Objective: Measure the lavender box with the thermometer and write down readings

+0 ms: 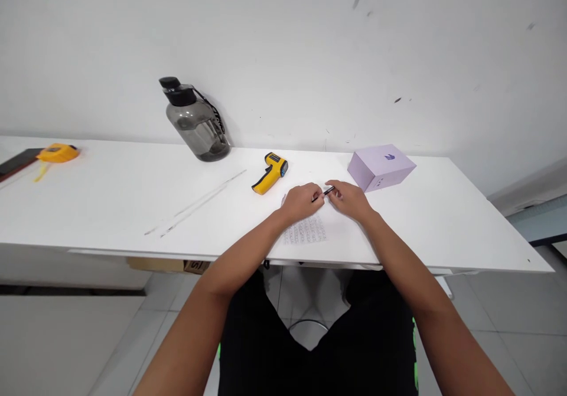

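Note:
My left hand and my right hand meet over the white table, fingers closed on a slim dark pen. Part of the pen shows between the two hands, and the fingers cover the rest. Under my left hand and wrist lies a sheet of paper with rows of dark handwriting. Its upper part is hidden by the hand and forearm. Just beyond my left hand rests a yellow and black infrared thermometer. A lilac box sits past my right hand.
A grey see-through water bottle with a black lid stands near the wall. At the far left lies a yellow tape measure beside a dark flat object. The table's front edge runs close to my lap.

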A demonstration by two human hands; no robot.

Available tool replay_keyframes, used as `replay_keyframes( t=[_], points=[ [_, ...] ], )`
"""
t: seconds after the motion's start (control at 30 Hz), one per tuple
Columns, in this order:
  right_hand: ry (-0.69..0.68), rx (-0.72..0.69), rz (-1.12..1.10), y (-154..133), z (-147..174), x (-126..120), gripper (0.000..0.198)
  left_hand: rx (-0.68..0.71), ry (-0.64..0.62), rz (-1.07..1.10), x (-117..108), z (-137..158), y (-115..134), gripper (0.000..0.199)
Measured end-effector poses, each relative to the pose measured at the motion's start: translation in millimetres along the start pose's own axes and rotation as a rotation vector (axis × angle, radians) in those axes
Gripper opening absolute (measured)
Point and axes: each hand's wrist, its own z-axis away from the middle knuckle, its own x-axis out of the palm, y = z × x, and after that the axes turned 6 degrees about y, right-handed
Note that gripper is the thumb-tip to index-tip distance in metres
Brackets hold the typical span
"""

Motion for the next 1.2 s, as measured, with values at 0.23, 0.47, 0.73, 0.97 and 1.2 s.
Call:
replay_keyframes(
  t=[0.23,0.47,0.73,0.97,1.2],
  points=[
    [0.243,0.333,-0.022,4.9,-6.6,-2.3,0.045,0.043,0.143,0.130,-3.6,-3.4,-17.3,0.051],
    [0.145,0.286,-0.319,4.2,-0.9,1.2,0.052,0.024,0.103,-0.173,13.8,-15.7,-42.3,0.041],
    [-0.012,0.258,-0.458,-12.7,2.5,6.0,0.030,0.108,0.020,-0.230,27.4,-17.7,-45.3,0.050],
    [-0.088,0.330,-0.509,-19.6,1.6,11.4,0.014,0.162,-0.039,-0.223,20.8,-12.5,-36.3,0.053],
    [-0.023,0.389,-0.448,-25.5,-2.1,14.7,0.046,0.116,-0.038,-0.227,23.2,-16.0,-41.6,0.050]
  ],
)
